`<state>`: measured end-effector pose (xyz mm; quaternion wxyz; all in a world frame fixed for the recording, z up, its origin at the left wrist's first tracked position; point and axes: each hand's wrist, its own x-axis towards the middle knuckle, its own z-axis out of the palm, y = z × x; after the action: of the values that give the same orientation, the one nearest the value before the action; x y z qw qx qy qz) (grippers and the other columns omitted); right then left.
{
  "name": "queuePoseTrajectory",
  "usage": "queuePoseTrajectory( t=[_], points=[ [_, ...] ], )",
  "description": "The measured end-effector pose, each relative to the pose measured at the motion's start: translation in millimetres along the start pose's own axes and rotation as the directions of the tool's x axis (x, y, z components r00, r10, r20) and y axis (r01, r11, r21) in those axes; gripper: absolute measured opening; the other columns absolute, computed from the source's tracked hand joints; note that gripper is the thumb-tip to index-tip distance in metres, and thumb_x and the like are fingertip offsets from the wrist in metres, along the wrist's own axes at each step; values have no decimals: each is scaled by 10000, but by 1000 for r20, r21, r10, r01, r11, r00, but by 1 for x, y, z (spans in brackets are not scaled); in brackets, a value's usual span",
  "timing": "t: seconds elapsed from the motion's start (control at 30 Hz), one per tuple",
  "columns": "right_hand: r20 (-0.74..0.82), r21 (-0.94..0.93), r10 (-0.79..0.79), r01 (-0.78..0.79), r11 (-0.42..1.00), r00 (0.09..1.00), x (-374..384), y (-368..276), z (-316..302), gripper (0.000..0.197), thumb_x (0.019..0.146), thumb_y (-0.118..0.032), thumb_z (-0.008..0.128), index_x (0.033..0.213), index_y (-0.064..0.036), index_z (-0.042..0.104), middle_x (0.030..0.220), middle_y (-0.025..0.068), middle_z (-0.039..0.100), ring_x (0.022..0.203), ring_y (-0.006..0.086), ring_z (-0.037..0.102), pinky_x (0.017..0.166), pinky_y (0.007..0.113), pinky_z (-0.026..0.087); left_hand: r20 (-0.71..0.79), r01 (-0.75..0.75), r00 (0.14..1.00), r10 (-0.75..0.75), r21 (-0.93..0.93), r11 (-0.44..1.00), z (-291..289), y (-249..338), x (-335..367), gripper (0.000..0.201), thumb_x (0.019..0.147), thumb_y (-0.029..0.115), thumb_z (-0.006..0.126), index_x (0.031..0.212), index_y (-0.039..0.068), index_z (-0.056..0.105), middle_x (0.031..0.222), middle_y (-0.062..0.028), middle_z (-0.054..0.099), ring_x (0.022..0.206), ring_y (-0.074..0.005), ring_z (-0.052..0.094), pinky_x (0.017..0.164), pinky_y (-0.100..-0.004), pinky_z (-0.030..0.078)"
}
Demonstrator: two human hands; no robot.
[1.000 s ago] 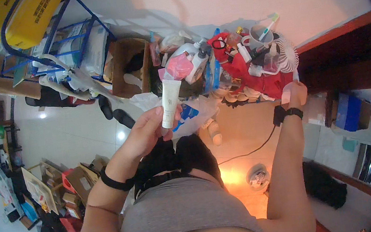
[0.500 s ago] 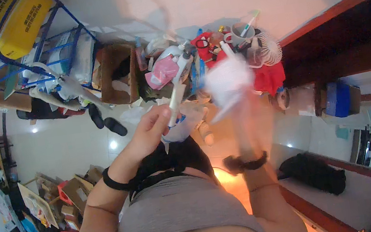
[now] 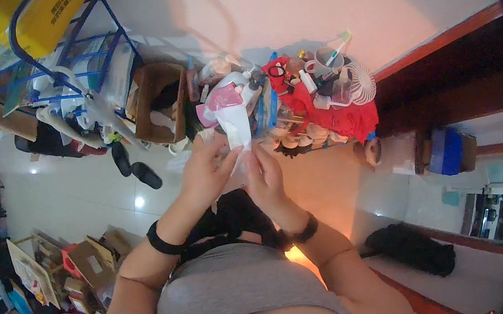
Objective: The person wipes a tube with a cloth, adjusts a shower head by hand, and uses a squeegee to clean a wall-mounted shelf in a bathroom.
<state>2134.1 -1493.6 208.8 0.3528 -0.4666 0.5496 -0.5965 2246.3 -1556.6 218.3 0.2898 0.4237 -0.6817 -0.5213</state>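
In front of my body both hands meet at a white, tissue-like sheet (image 3: 235,124) that stands up from the fingers. My left hand (image 3: 205,171) pinches its lower left part between thumb and fingers. A pale ribbed end shows above the left fingers; I cannot make out what it belongs to. From the other side my right hand (image 3: 265,177) closes on the sheet's lower edge. Just beyond the sheet lie a pink packet (image 3: 225,98) and a white pump bottle (image 3: 250,91).
A cardboard box (image 3: 157,106) stands left of the crowded shelf. A red cloth (image 3: 338,112), a grey mug (image 3: 323,62) and a white fan (image 3: 359,83) are on the right. Black slippers (image 3: 146,175) lie on the floor, near a blue-framed cart (image 3: 114,48).
My right hand has swung left with a white sheet and joined my left hand. The narrow pale thing that stood upright in my left hand is now mostly hidden.
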Motion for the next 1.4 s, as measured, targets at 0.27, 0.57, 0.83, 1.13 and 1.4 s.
queuePoseTrajectory(
  t=[0.27, 0.57, 0.83, 1.13, 1.4],
  points=[
    [-73, 262, 214, -189, 946, 974, 30, 7, -14, 234, 882, -153, 548, 1046, 8, 593, 865, 2, 613, 748, 59, 528, 667, 198, 423, 80, -246, 969, 234, 404, 881, -13, 1, -4, 131, 726, 171, 658, 828, 89, 655, 983, -141, 547, 845, -308, 571, 751, -383, 459],
    [-93, 484, 461, -365, 796, 882, 33, 24, 6, 287, 932, -242, 468, 930, 20, 587, 805, 2, 586, 738, 67, 492, 679, 210, 403, 221, 107, 973, -67, -174, 979, -23, -11, -14, 242, 936, 183, 408, 831, 9, 539, 845, -70, 521, 829, -160, 486, 751, -286, 390],
    [286, 374, 240, -339, 863, 927, 32, 3, 24, 348, 874, -70, 481, 1212, -5, 429, 1043, 45, 551, 923, 82, 507, 794, 217, 411, 33, 44, 999, -32, -513, 857, -19, -31, -15, 396, 921, 242, 481, 1244, 35, 380, 1067, -50, 492, 1011, -136, 445, 883, -283, 372],
    [116, 170, 340, -356, 919, 933, 29, 31, 24, 253, 927, -229, 455, 908, -7, 574, 791, -40, 525, 695, 39, 439, 647, 175, 363, -165, -42, 985, -59, -550, 834, -34, -20, -10, 286, 858, 119, 543, 1138, 98, 487, 1061, -50, 458, 722, -69, 464, 586, -214, 396],
    [161, 224, 359, -389, 894, 919, 34, 6, 25, 276, 943, -244, 422, 913, -7, 560, 798, -43, 509, 750, 44, 440, 668, 201, 376, -257, -236, 938, 235, 27, 971, -48, -7, -15, 97, 756, 68, 593, 850, 89, 603, 919, -121, 445, 663, -182, 481, 573, -258, 396]
  ],
)
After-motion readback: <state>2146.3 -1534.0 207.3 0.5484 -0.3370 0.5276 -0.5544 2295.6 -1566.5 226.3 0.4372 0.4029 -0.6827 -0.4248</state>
